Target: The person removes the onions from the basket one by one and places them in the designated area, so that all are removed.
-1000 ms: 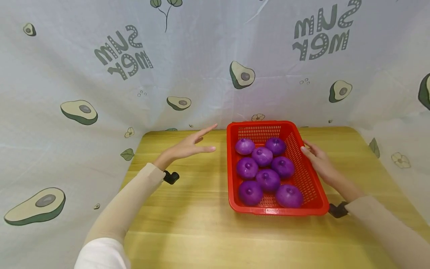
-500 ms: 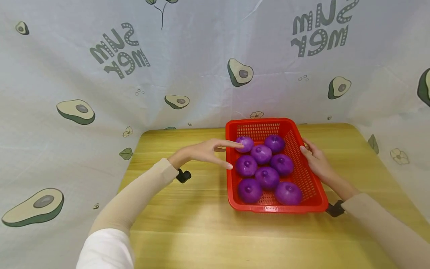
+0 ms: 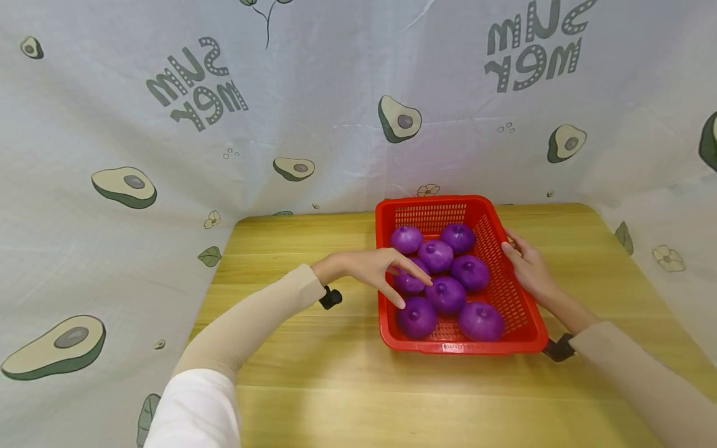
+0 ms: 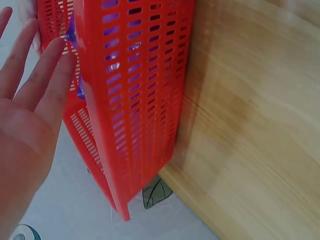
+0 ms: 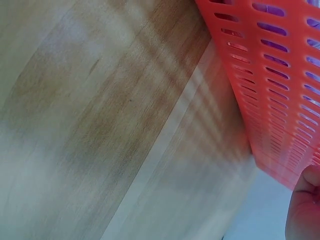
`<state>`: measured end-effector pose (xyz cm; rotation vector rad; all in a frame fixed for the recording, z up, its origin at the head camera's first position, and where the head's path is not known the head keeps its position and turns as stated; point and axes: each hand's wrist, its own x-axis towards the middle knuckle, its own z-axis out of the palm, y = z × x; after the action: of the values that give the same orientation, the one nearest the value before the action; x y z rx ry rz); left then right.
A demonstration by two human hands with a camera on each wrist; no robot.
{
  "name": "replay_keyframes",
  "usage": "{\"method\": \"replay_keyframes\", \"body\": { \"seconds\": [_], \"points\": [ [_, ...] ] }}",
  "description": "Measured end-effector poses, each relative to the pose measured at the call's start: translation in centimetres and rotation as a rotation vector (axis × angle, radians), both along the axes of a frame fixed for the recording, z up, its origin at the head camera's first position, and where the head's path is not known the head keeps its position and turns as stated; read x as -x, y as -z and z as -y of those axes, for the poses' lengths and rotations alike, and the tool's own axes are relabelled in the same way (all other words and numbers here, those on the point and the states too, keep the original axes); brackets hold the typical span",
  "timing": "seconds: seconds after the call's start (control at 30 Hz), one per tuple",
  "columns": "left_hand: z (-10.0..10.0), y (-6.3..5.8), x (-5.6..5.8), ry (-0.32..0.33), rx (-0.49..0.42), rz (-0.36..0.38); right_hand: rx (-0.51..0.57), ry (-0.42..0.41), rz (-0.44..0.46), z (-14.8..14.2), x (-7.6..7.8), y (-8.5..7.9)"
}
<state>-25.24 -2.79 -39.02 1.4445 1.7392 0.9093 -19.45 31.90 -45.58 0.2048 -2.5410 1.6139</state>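
A red plastic basket (image 3: 476, 347) with slotted walls holds several glossy purple onions (image 3: 482, 322), each with a small nub on top. My left hand (image 3: 374, 269) reaches over the basket's left rim, fingers and thumb spread apart above the onions, with nothing held. Its fingertips overlap the middle onion (image 3: 446, 296), and the thumb tip is right by the front-left onion (image 3: 417, 322). In the left wrist view those fingers (image 4: 47, 75) are extended beside the rim. My right hand (image 3: 531, 269) grips the right rim, thumb on top and fingers outside. Only its thumb (image 5: 302, 205) shows in the right wrist view.
The basket stands on a light wooden table (image 3: 313, 398), near its back edge. Behind and at both sides hangs a pale cloth (image 3: 330, 99) printed with avocados and lettering. A black wrist camera (image 3: 332, 298) sits under the left wrist, another (image 3: 559, 348) at the right.
My left hand has moved right and toward me, from beside the basket to over the onions inside, its fingers now pointing lower. My right hand has stayed on the rim.
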Motion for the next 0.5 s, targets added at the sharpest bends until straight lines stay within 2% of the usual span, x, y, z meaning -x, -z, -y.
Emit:
{"method": "replay_keyframes", "body": {
  "seconds": [0.17,0.37,0.5],
  "points": [
    [-1.1,0.5,-0.3,0.044,0.035,0.026,-0.008,0.007,-0.009,-0.1,0.0,0.0],
    [-2.0,1.1,-0.4,0.061,0.078,0.035,-0.006,-0.001,-0.004,-0.1,0.1,0.1],
    [-2.6,1.6,-0.4,0.067,0.120,0.015,0.002,-0.007,0.001,-0.1,0.0,0.1]
  ]
}}
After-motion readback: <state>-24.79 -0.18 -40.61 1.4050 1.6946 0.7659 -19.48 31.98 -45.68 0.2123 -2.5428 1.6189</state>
